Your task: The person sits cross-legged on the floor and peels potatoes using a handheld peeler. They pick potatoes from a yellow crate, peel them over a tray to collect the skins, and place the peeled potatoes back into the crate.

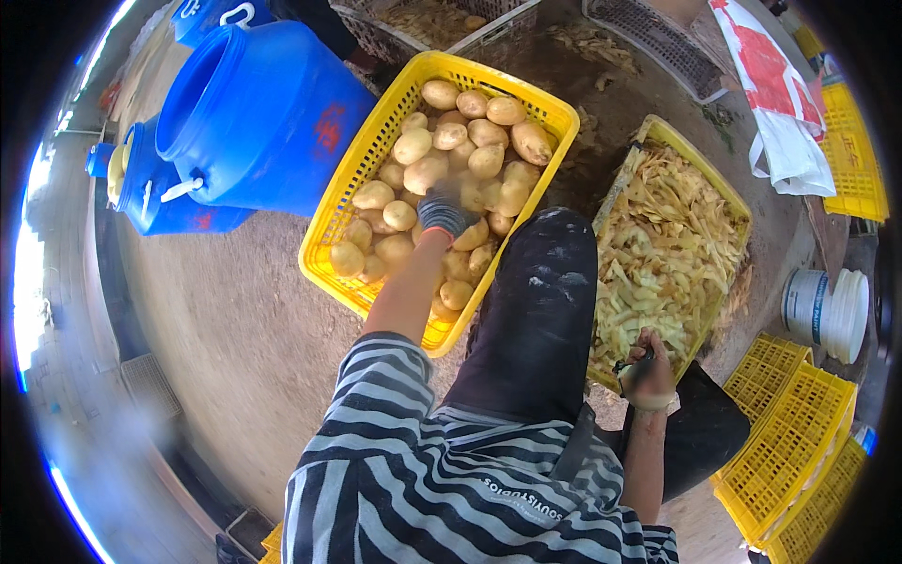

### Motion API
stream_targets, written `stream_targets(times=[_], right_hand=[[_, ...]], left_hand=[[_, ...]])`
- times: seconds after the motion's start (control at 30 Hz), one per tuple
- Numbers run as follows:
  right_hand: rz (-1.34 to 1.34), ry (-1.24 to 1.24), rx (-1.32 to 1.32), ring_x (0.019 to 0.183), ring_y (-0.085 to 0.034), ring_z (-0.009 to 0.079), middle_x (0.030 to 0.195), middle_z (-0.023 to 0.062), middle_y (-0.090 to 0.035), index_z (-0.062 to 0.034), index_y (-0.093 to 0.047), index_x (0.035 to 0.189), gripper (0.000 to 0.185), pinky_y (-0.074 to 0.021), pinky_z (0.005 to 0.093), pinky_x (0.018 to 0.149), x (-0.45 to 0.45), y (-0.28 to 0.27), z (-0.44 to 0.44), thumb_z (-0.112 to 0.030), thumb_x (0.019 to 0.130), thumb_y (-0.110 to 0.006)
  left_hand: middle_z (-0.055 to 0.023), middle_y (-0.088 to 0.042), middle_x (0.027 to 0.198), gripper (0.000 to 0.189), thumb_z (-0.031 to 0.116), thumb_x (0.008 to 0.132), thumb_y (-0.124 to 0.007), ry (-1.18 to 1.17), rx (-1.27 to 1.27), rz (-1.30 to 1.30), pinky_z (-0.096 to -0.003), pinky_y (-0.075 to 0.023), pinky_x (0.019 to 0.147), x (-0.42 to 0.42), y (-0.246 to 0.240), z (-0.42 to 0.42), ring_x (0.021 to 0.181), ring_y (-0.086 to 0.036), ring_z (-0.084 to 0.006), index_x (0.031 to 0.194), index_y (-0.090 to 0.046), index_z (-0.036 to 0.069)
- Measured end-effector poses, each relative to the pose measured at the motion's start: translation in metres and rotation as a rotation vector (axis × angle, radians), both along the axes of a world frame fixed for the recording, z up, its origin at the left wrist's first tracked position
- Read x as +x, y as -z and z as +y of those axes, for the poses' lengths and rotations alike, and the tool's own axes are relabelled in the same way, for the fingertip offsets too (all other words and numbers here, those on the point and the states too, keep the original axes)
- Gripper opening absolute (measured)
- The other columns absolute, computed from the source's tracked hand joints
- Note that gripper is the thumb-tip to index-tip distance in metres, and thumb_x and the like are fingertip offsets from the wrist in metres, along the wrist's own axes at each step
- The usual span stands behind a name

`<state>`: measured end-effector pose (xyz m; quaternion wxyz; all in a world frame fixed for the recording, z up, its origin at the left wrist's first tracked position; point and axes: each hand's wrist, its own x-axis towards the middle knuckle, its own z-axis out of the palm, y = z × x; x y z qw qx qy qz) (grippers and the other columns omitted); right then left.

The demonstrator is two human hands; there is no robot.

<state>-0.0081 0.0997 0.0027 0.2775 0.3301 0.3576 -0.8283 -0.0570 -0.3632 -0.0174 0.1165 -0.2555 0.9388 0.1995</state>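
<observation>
My left hand [442, 209], in a dark striped knit glove with a red cuff, reaches into a yellow plastic crate [315, 243]. Around it lie peeled potatoes [412, 146]; the fingers are blurred, so their grip cannot be made out. Over the near end of a second yellow crate [742, 211] is my bare right hand [650, 377]. Its fingers close around a small black hand tool [621, 367], mostly hidden by the hand. Potato peelings [666, 247] heap up inside that second crate, to the right of my knee.
Large blue plastic drums [275, 113] stand left of the potatoes. A dirty pale crate [497, 39] holds more peelings at the top. On the right are a white paint bucket [845, 317], stacked yellow crates [789, 451] and a red-and-white bag [775, 92].
</observation>
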Motion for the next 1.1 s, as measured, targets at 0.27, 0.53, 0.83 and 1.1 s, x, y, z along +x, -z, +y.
stream_targets(times=[0.27,0.53,0.83,1.1], right_hand=[[0.066,0.114,0.007,0.061,-0.052,0.0082,0.077,-0.0029,-0.055,-0.0073,-0.053,0.098,0.016,-0.0405,0.0201,0.051,-0.017,-0.018,0.006,-0.022,0.092,-0.055],[0.345,0.192,0.270,0.063,-0.048,0.0053,0.077,-0.0049,-0.051,-0.0103,-0.057,0.099,0.017,-0.0377,0.0202,0.055,-0.042,-0.117,-0.027,-0.024,0.091,-0.056],[0.517,0.456,0.569,0.049,-0.048,0.0114,0.060,0.0037,-0.053,-0.0063,-0.055,0.076,0.021,-0.0375,0.0236,0.047,-0.021,-0.173,0.001,-0.023,0.087,-0.061],[0.385,0.410,0.421,0.045,-0.049,0.0143,0.054,0.0061,-0.052,-0.0020,-0.054,0.065,0.024,-0.0391,0.0267,0.044,-0.014,-0.128,-0.011,-0.018,0.081,-0.062]], left_hand=[[-0.0041,-0.055,0.097,0.042,0.023,0.080,-0.066,-0.664,1.457,0.630,-0.0285,-0.0467,0.076,0.038,-0.063,0.046,0.087,-0.054,-0.0137,0.113,-0.051,0.002],[-0.0050,-0.056,0.105,0.047,0.018,0.078,-0.068,-0.440,1.803,0.457,-0.0303,-0.0470,0.086,0.057,-0.143,0.151,0.099,-0.054,-0.0165,0.118,-0.049,0.003],[-0.0085,-0.056,0.105,0.066,0.017,0.064,-0.080,0.466,1.119,0.455,-0.0322,-0.0463,0.087,0.069,-0.156,0.272,0.101,-0.054,-0.0190,0.119,-0.047,0.005],[-0.0143,-0.056,0.103,0.065,0.020,0.063,-0.081,0.492,0.816,0.250,-0.0343,-0.0451,0.086,0.100,-0.159,0.319,0.097,-0.056,-0.0255,0.114,-0.046,0.000]])
